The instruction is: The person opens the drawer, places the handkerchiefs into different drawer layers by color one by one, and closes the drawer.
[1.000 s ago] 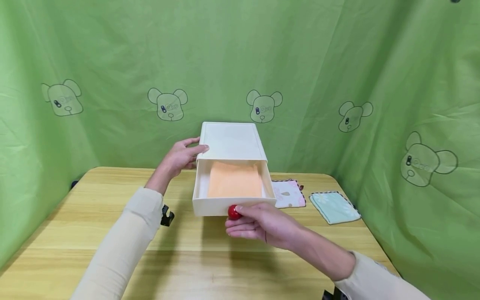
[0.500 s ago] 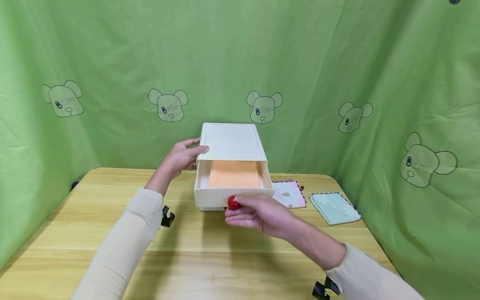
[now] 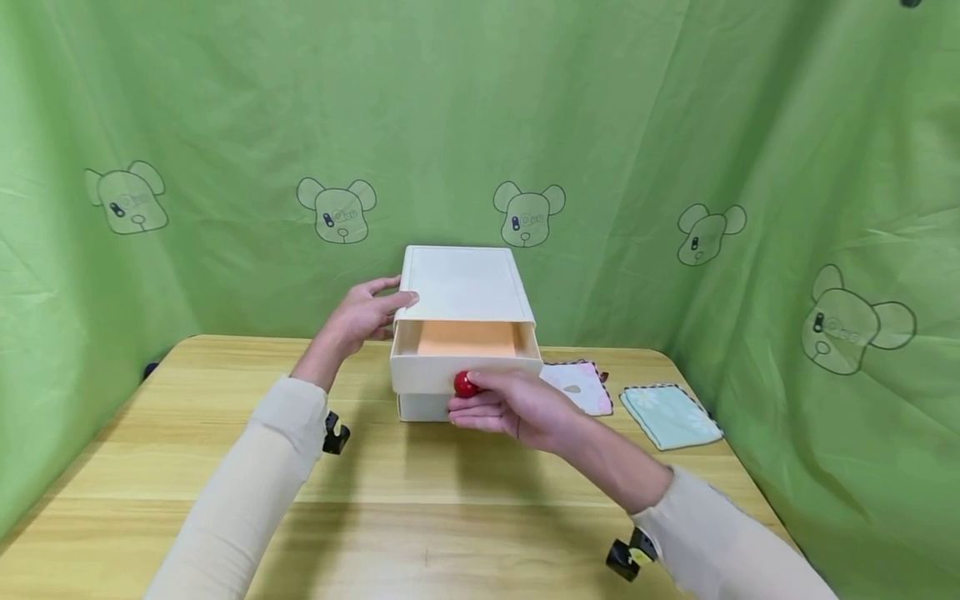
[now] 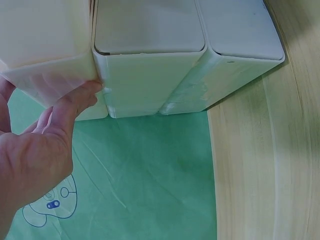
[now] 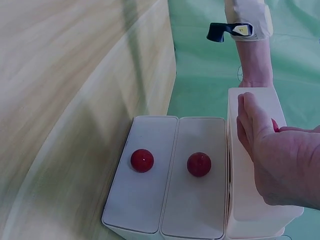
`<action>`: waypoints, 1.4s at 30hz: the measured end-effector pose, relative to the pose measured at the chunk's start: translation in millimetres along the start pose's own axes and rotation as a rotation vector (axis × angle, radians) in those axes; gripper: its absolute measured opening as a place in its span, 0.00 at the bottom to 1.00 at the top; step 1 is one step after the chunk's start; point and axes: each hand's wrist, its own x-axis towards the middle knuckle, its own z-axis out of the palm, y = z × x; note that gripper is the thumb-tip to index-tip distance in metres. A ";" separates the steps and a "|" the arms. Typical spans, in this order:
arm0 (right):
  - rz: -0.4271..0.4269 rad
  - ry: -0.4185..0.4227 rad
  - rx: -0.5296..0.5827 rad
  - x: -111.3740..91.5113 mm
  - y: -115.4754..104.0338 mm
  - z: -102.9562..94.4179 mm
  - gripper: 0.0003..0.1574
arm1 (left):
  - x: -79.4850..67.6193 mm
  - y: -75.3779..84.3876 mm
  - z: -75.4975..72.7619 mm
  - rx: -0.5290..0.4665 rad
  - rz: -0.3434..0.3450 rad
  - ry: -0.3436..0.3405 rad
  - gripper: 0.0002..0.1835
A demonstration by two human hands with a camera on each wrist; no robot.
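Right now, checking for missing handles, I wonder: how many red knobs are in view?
3: top knob, held by the right hand; middle knob and bottom knob, on the closed drawers beneath.

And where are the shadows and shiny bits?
Head view: soft shadows on the wooden table in front of the drawer cabinet; right wrist view: a dark shadow band across the table, a glint on the lowest red knob; left wrist view: greenish sheen on the cabinet's sides.

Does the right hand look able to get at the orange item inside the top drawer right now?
Probably yes, if the right hand lets go of the red knob: the top drawer stands partly open, and the orange item shows through the gap.
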 end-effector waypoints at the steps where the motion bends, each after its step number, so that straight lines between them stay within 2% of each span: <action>1: -0.001 0.003 -0.004 1.7 -0.7 -0.2 0.25 | 0.1 -0.1 -0.3 -0.001 0.001 0.002 0.43; 12: -0.007 0.076 -0.011 27.5 -10.9 -12.0 0.24 | -1.8 0.3 0.4 0.016 0.011 -0.005 0.42; 17: -0.028 0.058 -0.011 36.1 -13.8 -17.4 0.24 | -1.0 1.0 1.7 -0.015 0.008 -0.009 0.43; 22: -0.028 0.046 -0.007 41.0 -15.1 -20.9 0.25 | -0.4 1.4 1.3 -0.019 0.002 -0.017 0.43; 30: -0.029 0.088 0.017 47.7 -15.7 -21.8 0.23 | -0.4 -0.1 1.0 -0.012 -0.004 -0.022 0.43; 42: -0.059 0.109 0.104 54.5 -16.3 -24.0 0.20 | 0.0 -0.1 1.3 -0.007 -0.012 -0.016 0.43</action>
